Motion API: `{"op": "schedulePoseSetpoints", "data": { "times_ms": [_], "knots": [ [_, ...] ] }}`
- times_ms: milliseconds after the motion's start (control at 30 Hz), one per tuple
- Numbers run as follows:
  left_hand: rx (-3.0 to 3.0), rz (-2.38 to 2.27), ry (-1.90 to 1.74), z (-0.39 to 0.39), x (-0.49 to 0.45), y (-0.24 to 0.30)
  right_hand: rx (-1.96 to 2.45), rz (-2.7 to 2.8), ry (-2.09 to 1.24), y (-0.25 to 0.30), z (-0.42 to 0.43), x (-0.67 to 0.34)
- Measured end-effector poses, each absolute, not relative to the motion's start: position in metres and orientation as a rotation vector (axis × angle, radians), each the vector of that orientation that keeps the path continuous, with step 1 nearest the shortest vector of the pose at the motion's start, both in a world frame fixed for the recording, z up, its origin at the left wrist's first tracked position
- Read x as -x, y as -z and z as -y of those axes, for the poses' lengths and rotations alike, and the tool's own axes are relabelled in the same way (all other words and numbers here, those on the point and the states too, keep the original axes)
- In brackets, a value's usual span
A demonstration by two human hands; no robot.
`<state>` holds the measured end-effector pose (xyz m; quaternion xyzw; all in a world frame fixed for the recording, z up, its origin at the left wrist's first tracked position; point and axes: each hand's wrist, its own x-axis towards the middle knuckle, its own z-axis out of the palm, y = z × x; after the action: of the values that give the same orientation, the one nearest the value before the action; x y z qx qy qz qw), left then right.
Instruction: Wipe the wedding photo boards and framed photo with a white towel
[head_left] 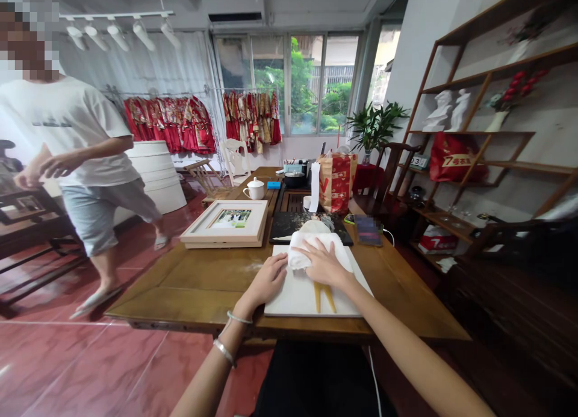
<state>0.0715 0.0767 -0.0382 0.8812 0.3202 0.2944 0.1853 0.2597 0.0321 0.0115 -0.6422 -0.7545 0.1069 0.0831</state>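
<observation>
A white board lies flat near the table's front edge. On it rests a folded white cloth or paper towel. My right hand presses flat on this cloth, fingers spread. From under the hand, a yellow-brown two-pronged shape shows on the board; its upper part is hidden. My left hand lies over the board's left edge, fingers stretched out and holding nothing. Just behind the cloth is a dark printed panel. To the left sits a pale framed picture.
Farther back on the wooden table are a white lidded cup, a blue box and a red-and-tan paper bag. A phone lies at the right, with a cable. A person walks on the left.
</observation>
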Motion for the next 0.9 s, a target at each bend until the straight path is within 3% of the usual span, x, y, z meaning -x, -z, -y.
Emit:
{"op": "schedulePoseSetpoints", "data": {
  "times_ms": [433, 900],
  "knots": [
    [-2.488, -0.935, -0.835, -0.078, -0.072, 0.043, 1.603, 2.431, -0.348, -0.008, 0.093, -0.261],
    [-2.498, -0.943, -0.836, -0.078, -0.071, 0.044, 2.079, 2.055, -0.251, -0.008, -0.017, -0.288]
  ]
}}
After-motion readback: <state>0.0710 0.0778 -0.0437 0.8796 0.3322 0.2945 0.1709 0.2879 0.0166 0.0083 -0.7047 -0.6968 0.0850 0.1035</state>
